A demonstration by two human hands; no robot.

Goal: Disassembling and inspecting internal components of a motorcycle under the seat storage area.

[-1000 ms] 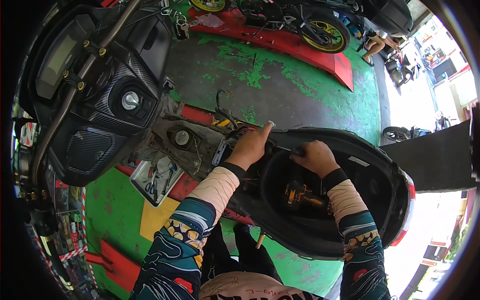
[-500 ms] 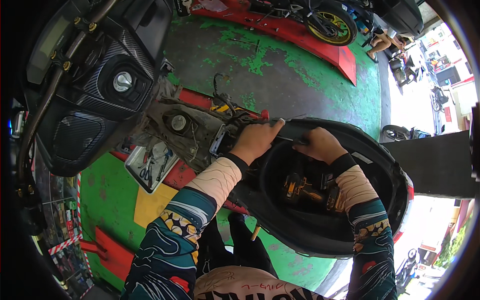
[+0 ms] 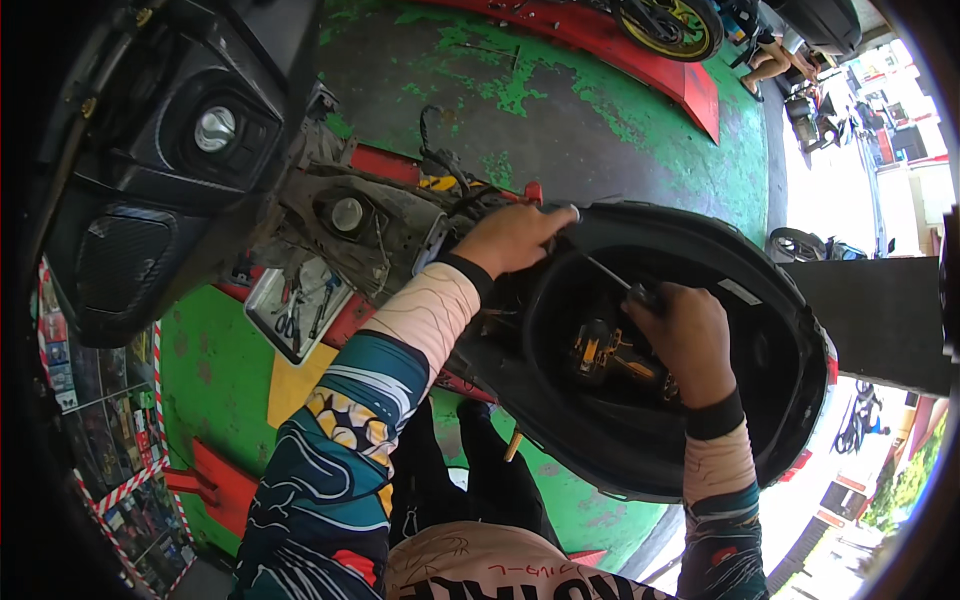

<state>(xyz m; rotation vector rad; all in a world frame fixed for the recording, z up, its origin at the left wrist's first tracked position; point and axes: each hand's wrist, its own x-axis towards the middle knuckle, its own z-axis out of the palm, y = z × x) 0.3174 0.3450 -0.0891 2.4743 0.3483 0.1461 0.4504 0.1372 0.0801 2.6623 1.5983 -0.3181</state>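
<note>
In my right hand (image 3: 692,338) is a screwdriver (image 3: 645,296), gripped by its dark handle. Its thin shaft slants up and left toward my left hand (image 3: 506,238). That hand rests at the front edge of a scooter's black under-seat storage box (image 3: 660,222). One digit with a pale tip stretches right along the rim; the other fingers curl down out of sight, and what they grip is hidden. Inside the box, below the screwdriver, lies a yellow-and-black power tool (image 3: 600,348), partly in shadow.
Left of the box is the scooter's stripped frame with a round cap (image 3: 347,214), then its dark front panel (image 3: 150,200). A metal tray (image 3: 262,322) of hand tools sits beside the frame. Behind are a red ramp (image 3: 690,95), another motorcycle (image 3: 668,25) and a seated person (image 3: 770,65).
My right hand has drawn back right and down with the screwdriver, which now slants more steeply. The left hand stays at the box's front edge. The whole view has shifted slightly.
</note>
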